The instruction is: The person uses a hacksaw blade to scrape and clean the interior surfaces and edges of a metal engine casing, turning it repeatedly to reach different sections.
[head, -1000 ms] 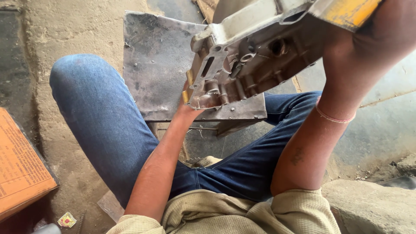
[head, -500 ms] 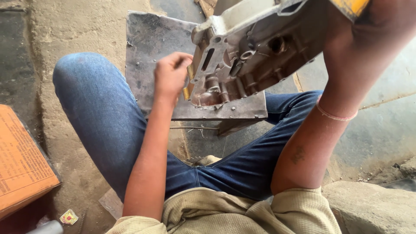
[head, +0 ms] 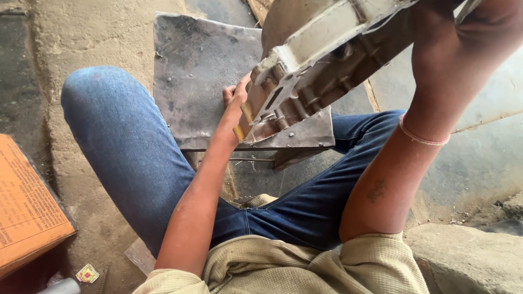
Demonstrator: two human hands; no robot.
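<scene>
We hold the metal engine casing (head: 305, 81) tilted, long axis rising rightward. Our left hand (head: 235, 100) grips its lower-left end. Our right hand (head: 463, 32) clasps the upper end.

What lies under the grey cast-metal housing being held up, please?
Under the grey cast-metal housing lies a flat scuffed steel plate on the concrete floor. The left hand touches its lower edge; the plate's far corner is covered.
</scene>
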